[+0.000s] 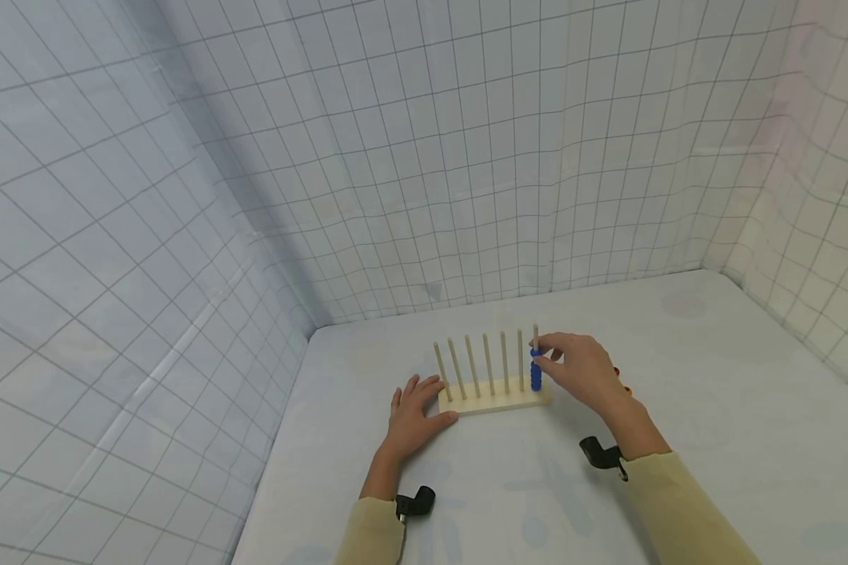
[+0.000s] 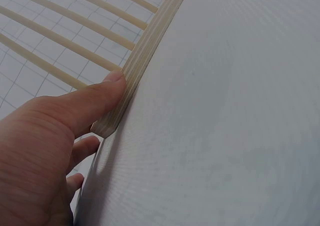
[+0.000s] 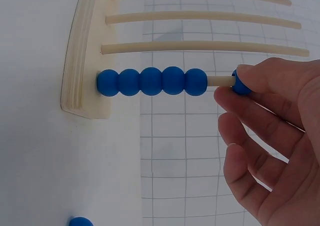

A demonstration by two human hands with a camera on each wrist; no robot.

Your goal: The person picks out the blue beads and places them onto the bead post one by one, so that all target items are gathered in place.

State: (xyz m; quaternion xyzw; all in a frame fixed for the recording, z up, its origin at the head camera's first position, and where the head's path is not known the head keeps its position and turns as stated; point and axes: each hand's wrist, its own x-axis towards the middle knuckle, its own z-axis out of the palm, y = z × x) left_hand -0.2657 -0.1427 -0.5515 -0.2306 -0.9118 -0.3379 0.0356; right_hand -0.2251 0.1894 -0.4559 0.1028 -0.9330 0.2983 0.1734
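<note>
A pale wooden peg rack, a flat base with several upright rods, stands on the table. My left hand holds the base's left end, thumb against the front edge and the other fingers spread beyond the end. At the rightmost rod, my right hand pinches a blue bead between thumb and finger. That bead is threaded on the rod's upper part. Below it, several blue beads sit stacked against the base, with bare rod between. The other rods carry no beads.
Another blue bead lies on the table, at the bottom edge of the right wrist view. Small red and orange things show partly behind the right wrist. A white grid-patterned curtain hangs behind the table.
</note>
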